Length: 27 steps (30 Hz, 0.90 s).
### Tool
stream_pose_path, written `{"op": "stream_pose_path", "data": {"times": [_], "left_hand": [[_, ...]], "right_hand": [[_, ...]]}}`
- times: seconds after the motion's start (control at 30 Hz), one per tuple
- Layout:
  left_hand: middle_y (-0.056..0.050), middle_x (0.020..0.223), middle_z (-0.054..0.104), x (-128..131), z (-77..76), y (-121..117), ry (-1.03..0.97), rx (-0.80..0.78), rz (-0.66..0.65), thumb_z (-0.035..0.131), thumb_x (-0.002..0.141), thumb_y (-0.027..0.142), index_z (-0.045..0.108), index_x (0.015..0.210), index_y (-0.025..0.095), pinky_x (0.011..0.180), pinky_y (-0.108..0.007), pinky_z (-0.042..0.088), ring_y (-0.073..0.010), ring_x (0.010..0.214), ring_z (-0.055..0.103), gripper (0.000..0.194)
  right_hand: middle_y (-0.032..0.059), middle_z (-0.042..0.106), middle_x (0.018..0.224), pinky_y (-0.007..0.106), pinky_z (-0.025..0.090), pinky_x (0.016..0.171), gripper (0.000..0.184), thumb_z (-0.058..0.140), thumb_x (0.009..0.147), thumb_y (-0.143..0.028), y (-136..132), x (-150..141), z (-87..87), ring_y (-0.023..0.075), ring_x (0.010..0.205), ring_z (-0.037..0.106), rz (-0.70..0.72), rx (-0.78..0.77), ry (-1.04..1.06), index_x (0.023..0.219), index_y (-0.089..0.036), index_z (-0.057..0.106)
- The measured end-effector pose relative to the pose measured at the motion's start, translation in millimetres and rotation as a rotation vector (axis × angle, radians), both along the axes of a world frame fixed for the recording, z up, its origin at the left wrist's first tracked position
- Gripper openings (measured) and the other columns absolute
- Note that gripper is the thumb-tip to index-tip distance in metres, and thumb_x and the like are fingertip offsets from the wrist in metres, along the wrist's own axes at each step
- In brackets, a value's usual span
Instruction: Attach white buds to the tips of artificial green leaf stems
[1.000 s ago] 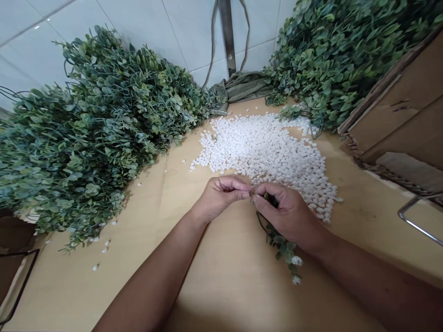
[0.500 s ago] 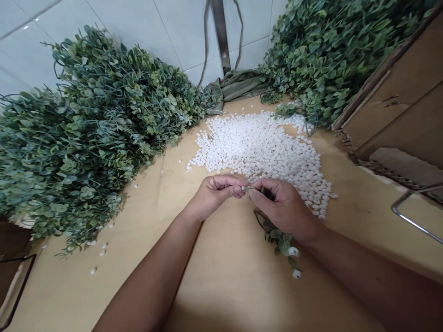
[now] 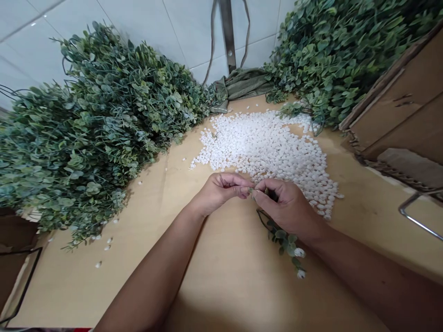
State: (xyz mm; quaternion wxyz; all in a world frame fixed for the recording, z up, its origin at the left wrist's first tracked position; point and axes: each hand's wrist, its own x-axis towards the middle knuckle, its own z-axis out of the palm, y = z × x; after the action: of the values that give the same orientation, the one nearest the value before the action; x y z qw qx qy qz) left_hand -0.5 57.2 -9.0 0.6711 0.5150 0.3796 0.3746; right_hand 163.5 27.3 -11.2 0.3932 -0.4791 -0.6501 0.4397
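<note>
My right hand (image 3: 285,205) is closed around an artificial leafy sprig (image 3: 285,240). Its green leaves hang below the palm, with small white flowers (image 3: 300,252) on the lower ends. At the sprig's tip, my left hand (image 3: 224,191) pinches with thumb and forefinger; a small white flower seems to be held there, mostly covered by the fingers. The fingertips of both hands nearly touch. Just beyond them, a wide spread of loose small white flowers (image 3: 259,143) lies on the tan tabletop (image 3: 221,276).
A big heap of artificial greenery (image 3: 114,124) fills the left side, and another green heap (image 3: 328,60) stands at the back right. To the right is a cardboard box (image 3: 404,106) near a metal wire handle (image 3: 415,216). Dark green cloth (image 3: 247,83) lies against the tiled wall.
The whole view has shifted slightly to the right in the picture. Both hands keep the same pinch at the sprig's tip, their fingertips a little closer together.
</note>
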Motion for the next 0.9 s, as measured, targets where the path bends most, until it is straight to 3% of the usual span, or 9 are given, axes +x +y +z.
{"op": "stream_pose_path", "data": {"times": [0.53, 0.7, 0.9], "left_hand": [[0.001, 0.062, 0.065, 7.1, -1.8, -2.3, -0.018, 0.009, 0.063, 0.079, 0.056, 0.027, 0.071, 0.065, 0.015, 0.055, -0.020, 0.048, -0.0065, 0.053, 0.057, 0.017], [-0.001, 0.069, 0.066, 8.8, -1.3, -2.4, 0.012, -0.007, 0.124, 0.078, 0.056, 0.030, 0.072, 0.072, 0.015, 0.057, -0.020, 0.048, -0.0075, 0.058, 0.058, 0.023], [-0.001, 0.062, 0.065, 7.0, -4.0, 1.1, -0.118, -0.079, 0.180, 0.078, 0.054, 0.037, 0.070, 0.070, 0.014, 0.055, -0.021, 0.048, -0.0084, 0.055, 0.058, 0.029]], "right_hand": [[-0.0062, 0.032, 0.046, 0.021, 0.022, 0.041, 0.023, 0.045, 0.075, -0.029, 1.2, -2.3, 0.3, 0.0074, 0.042, 0.028, -0.048, 0.018, -0.029, 0.060, -0.015, 0.055], [-0.0047, 0.037, 0.049, 0.022, 0.028, 0.044, 0.026, 0.044, 0.077, -0.034, 4.4, -2.2, -1.5, 0.0091, 0.045, 0.033, -0.041, -0.020, 0.001, 0.065, -0.015, 0.057], [-0.0037, 0.042, 0.054, 0.022, 0.031, 0.048, 0.025, 0.044, 0.079, -0.038, 7.5, -0.7, -1.9, 0.0104, 0.051, 0.039, 0.023, -0.019, 0.003, 0.066, -0.017, 0.052]]}}
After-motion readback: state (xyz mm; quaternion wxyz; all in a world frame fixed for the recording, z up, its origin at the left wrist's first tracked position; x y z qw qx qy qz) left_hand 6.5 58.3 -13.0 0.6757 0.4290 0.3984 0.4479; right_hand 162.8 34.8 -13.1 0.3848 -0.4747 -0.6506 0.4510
